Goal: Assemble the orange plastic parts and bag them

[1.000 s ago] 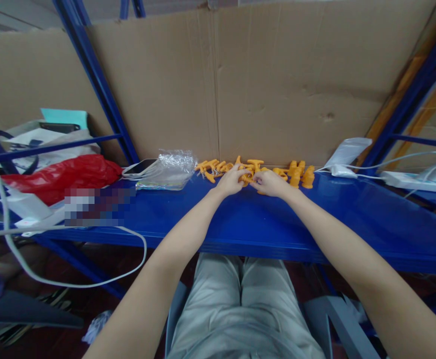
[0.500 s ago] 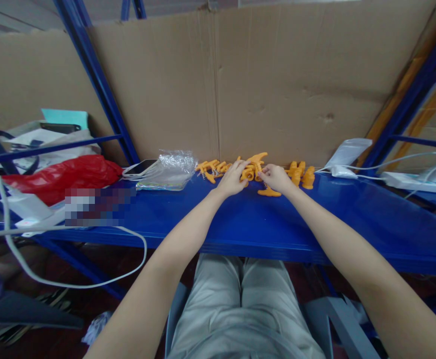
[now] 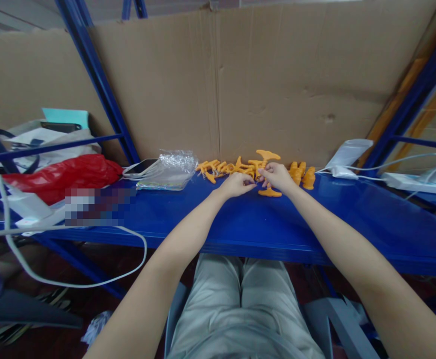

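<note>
My right hand [image 3: 277,176] is closed round the stem of an orange T-handled corkscrew [image 3: 267,154], its crossbar standing up above my fingers. My left hand [image 3: 236,185] is beside it, thumb and fingertips pinched together; what is between them, if anything, is too small to make out. Just below my right fingers another orange T-shaped handle [image 3: 269,192] lies on the blue tabletop [image 3: 263,224]. Behind my left hand is a pile of orange corkscrews [image 3: 211,169], some with metal spirals showing. Several orange rounded pieces [image 3: 297,174] stand upright to the right of my right hand.
A clear plastic packet [image 3: 169,174] and a phone [image 3: 143,168] lie left of the pile. Further left are a red plastic bag [image 3: 68,174] and a white cable [image 3: 143,249]. White power strip [image 3: 423,183] at right; cardboard [image 3: 278,85] walls the back.
My left hand has drawn back toward me from the orange pile, its fingers now pinched. The corkscrew in my right hand has turned more upright, its crossbar now clear of the pile.
</note>
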The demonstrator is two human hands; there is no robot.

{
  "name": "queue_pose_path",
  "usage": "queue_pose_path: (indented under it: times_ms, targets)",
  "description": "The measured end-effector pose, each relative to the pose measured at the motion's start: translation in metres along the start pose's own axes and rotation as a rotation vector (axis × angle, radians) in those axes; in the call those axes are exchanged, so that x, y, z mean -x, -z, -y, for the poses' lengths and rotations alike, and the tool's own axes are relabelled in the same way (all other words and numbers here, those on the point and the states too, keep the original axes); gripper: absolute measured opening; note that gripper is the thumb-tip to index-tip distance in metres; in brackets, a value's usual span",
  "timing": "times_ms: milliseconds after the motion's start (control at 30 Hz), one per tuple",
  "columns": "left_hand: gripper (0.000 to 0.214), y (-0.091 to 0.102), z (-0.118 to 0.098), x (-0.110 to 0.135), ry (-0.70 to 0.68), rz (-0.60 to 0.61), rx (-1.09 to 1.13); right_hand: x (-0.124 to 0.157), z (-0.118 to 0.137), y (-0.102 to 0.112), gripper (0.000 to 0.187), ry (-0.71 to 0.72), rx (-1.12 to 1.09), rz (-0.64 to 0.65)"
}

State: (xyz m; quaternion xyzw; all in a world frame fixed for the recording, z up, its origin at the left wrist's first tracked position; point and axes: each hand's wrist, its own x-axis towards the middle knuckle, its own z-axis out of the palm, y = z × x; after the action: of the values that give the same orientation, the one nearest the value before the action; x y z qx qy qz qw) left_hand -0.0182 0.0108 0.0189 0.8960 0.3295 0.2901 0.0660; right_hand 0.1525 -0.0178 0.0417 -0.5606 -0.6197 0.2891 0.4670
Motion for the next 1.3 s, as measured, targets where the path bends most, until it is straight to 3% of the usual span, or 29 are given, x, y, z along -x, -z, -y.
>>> queue_pose_path:
  times_ms: [533, 767, 933, 1100, 1300]
  targets:
    - [0.02, 0.005, -0.008, 0.001, -0.004, 0.012, -0.012, 0.005, 0.005, 0.001, 0.027, -0.097, -0.096, 0.013]
    - [0.016, 0.003, -0.012, 0.001, 0.018, 0.033, 0.126, 0.004, 0.003, -0.001, 0.025, -0.125, -0.039, 0.051]
    - [0.016, -0.003, -0.011, 0.0, 0.128, 0.084, 0.272, 0.005, 0.003, -0.003, 0.027, -0.163, -0.017, 0.121]
    - [0.014, -0.004, -0.006, -0.001, 0.164, 0.071, 0.348, 0.006, -0.001, -0.004, 0.014, -0.137, -0.035, 0.194]
    - [0.013, -0.002, 0.002, -0.002, 0.224, 0.01, 0.359, -0.001, -0.011, -0.007, 0.034, -0.072, 0.089, 0.211]
